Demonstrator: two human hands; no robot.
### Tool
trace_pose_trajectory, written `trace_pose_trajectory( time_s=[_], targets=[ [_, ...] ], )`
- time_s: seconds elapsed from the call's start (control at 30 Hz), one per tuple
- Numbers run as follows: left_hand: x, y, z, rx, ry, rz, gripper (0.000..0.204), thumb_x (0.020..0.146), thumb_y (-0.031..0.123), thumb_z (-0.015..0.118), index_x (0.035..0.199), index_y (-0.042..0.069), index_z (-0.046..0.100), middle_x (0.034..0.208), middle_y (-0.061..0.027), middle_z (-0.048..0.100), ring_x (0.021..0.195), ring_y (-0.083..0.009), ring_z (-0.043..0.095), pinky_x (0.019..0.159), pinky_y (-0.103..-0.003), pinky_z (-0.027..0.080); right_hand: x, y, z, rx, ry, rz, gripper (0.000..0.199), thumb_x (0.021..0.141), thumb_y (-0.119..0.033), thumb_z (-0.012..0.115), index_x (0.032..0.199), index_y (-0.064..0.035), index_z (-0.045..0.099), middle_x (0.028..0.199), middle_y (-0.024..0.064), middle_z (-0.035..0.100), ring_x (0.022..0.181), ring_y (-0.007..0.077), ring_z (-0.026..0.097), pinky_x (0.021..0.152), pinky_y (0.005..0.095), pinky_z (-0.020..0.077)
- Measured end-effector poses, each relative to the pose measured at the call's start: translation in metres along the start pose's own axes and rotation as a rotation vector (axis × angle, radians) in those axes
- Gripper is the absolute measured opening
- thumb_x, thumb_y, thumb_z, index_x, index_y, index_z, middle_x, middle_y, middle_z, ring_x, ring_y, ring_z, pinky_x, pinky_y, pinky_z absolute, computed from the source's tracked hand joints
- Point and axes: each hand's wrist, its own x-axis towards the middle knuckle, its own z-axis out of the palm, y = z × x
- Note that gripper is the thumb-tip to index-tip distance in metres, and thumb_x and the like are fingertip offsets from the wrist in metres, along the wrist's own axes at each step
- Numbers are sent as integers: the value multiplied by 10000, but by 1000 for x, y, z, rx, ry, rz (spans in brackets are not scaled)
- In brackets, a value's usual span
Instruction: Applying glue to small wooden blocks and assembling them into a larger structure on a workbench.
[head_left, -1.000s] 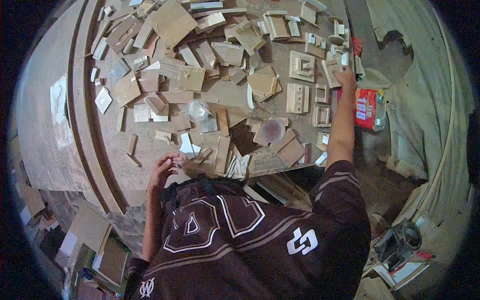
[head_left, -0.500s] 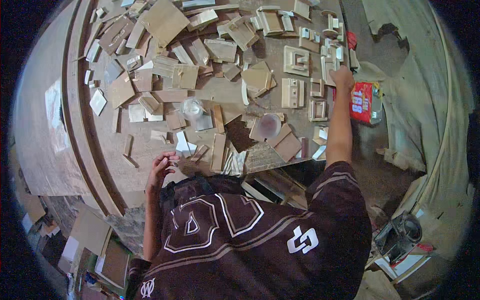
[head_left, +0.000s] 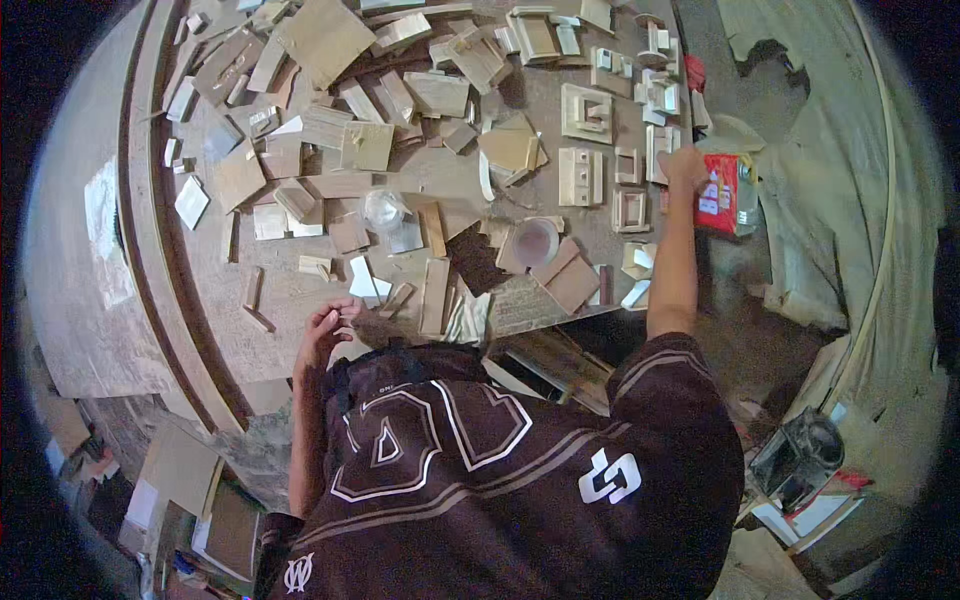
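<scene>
At the right side of the workbench my right hand (head_left: 682,168) is closed on the near end of a small pale wooden piece (head_left: 659,142). Its fingertips are partly hidden. Beside it stand other small wooden assemblies: a square stepped one (head_left: 587,113), a block with small knobs (head_left: 580,177) and an open frame (head_left: 631,211). My left hand (head_left: 330,328) hovers at the bench's front edge, fingers loosely bent and apart, with nothing visible in them. A white angular scrap (head_left: 368,281) lies just beyond it.
Many wood offcuts cover the bench's (head_left: 215,290) left and middle. Among them are a clear plastic container (head_left: 386,212) and a round dish (head_left: 533,245). A red can (head_left: 722,195) stands right of my right hand. A dark machine (head_left: 800,465) sits at lower right.
My right hand has drawn slightly nearer to me, and the wooden piece now sits apart from the one behind it. My left fingers have drawn closer together. The view has shifted slightly.
</scene>
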Motion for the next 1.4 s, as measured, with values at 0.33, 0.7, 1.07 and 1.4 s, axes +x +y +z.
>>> trace_pose_trajectory(
  time_s=[0.33,0.7,1.07,1.4],
  targets=[
    [-3,7,0,38,-2,6,426,947,345,615,1270,69,587,1141,-38,683,916,-109,621,732,-263,523,-17,14,19,18,-48,86,428,695,-404,726,969,-76,749,1014,162,731,962,336,709,811,450,570],
    [-6,5,2,41,-21,15,460,947,377,618,1277,60,577,1151,-44,681,917,-119,630,730,-274,519,-31,11,15,96,0,112,552,743,-561,713,978,-63,747,1020,176,727,970,344,705,811,456,561],
    [-4,4,-3,79,2,1,473,940,414,597,1267,73,578,1177,-67,673,916,-104,610,751,-285,513,-32,26,31,173,62,232,535,769,-547,711,1024,-78,733,1050,202,713,1009,386,683,827,489,541],
    [-9,8,4,26,-17,9,437,944,367,615,1258,64,593,1160,-44,679,915,-107,616,747,-267,520,-30,31,35,93,88,189,437,790,-468,721,936,-57,741,986,184,729,937,370,706,767,478,548]
  ],
)
